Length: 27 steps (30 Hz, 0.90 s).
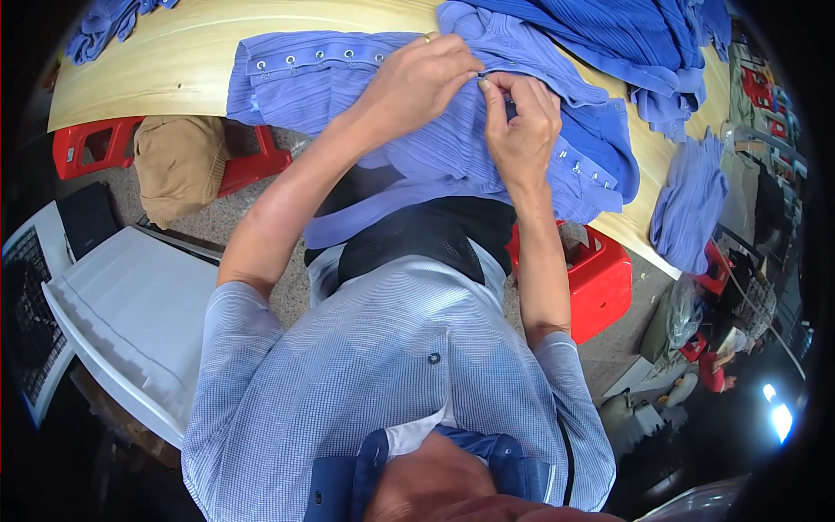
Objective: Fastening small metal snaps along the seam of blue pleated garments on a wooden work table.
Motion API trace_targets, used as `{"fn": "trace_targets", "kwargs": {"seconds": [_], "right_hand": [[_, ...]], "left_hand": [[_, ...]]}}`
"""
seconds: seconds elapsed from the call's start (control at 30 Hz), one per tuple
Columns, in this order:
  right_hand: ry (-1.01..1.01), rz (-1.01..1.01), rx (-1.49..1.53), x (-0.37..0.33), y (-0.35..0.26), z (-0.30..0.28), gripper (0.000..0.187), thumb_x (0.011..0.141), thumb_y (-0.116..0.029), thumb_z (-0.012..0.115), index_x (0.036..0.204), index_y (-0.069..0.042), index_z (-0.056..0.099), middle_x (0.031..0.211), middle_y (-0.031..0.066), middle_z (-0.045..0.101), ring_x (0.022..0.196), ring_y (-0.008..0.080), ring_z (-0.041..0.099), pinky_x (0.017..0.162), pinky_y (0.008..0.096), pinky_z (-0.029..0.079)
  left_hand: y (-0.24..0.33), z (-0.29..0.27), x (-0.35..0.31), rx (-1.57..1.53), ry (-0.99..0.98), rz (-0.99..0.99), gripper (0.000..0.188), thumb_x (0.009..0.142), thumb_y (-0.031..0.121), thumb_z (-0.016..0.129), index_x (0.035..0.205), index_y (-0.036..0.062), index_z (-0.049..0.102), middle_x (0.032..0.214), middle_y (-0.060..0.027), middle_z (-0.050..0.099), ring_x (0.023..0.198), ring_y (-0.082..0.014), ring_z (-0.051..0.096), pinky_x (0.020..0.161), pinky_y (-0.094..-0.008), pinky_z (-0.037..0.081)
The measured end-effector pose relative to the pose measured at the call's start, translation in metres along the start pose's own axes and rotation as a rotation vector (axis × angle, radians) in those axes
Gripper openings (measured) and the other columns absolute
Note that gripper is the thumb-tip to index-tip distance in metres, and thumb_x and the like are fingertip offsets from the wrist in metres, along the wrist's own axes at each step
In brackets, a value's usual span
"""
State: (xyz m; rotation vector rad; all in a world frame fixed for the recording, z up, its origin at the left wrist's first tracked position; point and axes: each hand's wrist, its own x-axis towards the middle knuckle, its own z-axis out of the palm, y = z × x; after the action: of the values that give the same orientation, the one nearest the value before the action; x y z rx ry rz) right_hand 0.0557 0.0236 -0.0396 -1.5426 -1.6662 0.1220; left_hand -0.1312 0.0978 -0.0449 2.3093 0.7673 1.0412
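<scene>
Left hand (pixel 424 80): grip narrow, thumb and fingers pinching the placket of the blue-violet ribbed garment (pixel 435 143). Right hand (pixel 527 123): grip narrow too, pinching same placket just beside left fingertips; exact bit held too small to tell. Garment lies across table (pixel 187 65), near edge hanging toward lap, metal rings left, snaps right. Darker blue garments (pixel 609 39) piled beyond, right.

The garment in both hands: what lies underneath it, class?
The pale wooden table extends beneath the blue garment, showing past its edges. The tabletop the cloth covers, including its near edge there, cannot be seen.
</scene>
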Motion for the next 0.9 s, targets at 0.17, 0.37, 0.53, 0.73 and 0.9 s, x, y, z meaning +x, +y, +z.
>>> {"fn": "trace_targets", "kwargs": {"seconds": [0.17, 0.37, 0.53, 0.73, 0.9], "right_hand": [[0.078, -0.207, -0.163, 0.002, -0.001, 0.001, 0.008, 0.091, -0.01, 0.086, 0.092, -0.008, 0.078, 0.088, 0.0077, 0.077, 0.084, 0.0301, 0.072, 0.084, 0.0403, 0.048], [-0.031, 0.093, 0.104, 0.001, -0.001, -0.006, 0.009, 0.094, -0.012, 0.088, 0.093, -0.007, 0.081, 0.087, 0.0073, 0.079, 0.078, 0.0266, 0.074, 0.074, 0.0402, 0.051], [-0.067, 0.21, 0.236, 0.005, -0.005, -0.009, 0.008, 0.094, -0.011, 0.087, 0.093, -0.006, 0.081, 0.087, 0.0074, 0.079, 0.077, 0.0268, 0.074, 0.073, 0.0402, 0.05], [-0.003, -0.113, 0.005, 0.007, 0.007, -0.005, 0.009, 0.091, -0.008, 0.088, 0.092, -0.006, 0.079, 0.088, 0.0071, 0.079, 0.081, 0.0253, 0.073, 0.082, 0.0393, 0.049], [0.057, -0.274, -0.078, 0.006, 0.012, -0.002, 0.012, 0.087, -0.005, 0.087, 0.094, -0.007, 0.078, 0.09, 0.004, 0.077, 0.084, 0.0243, 0.072, 0.082, 0.0395, 0.048]], "left_hand": [[0.0, 0.0, 0.0, -0.01, 0.003, 0.003, 0.015, 0.098, 0.002, 0.078, 0.113, -0.001, 0.079, 0.105, -0.0141, 0.074, 0.1, -0.0355, 0.073, 0.088, -0.0447, 0.058], [-0.001, 0.001, 0.0, -0.031, 0.0, 0.001, 0.015, 0.098, 0.002, 0.077, 0.113, -0.0007, 0.079, 0.105, -0.0142, 0.074, 0.101, -0.0347, 0.073, 0.088, -0.0442, 0.058], [-0.003, 0.001, -0.001, -0.005, -0.026, 0.012, 0.015, 0.099, 0.002, 0.077, 0.114, 0.0003, 0.079, 0.106, -0.0136, 0.074, 0.101, -0.0347, 0.073, 0.088, -0.0447, 0.058], [0.001, 0.004, -0.002, 0.018, -0.022, -0.008, 0.014, 0.1, 0.004, 0.076, 0.114, 0.0009, 0.078, 0.107, -0.0134, 0.073, 0.102, -0.0363, 0.072, 0.089, -0.0459, 0.057], [-0.001, 0.005, -0.002, 0.036, -0.047, 0.002, 0.019, 0.102, 0.006, 0.075, 0.121, 0.0034, 0.076, 0.11, -0.0127, 0.072, 0.104, -0.0354, 0.07, 0.089, -0.0466, 0.056]]}}
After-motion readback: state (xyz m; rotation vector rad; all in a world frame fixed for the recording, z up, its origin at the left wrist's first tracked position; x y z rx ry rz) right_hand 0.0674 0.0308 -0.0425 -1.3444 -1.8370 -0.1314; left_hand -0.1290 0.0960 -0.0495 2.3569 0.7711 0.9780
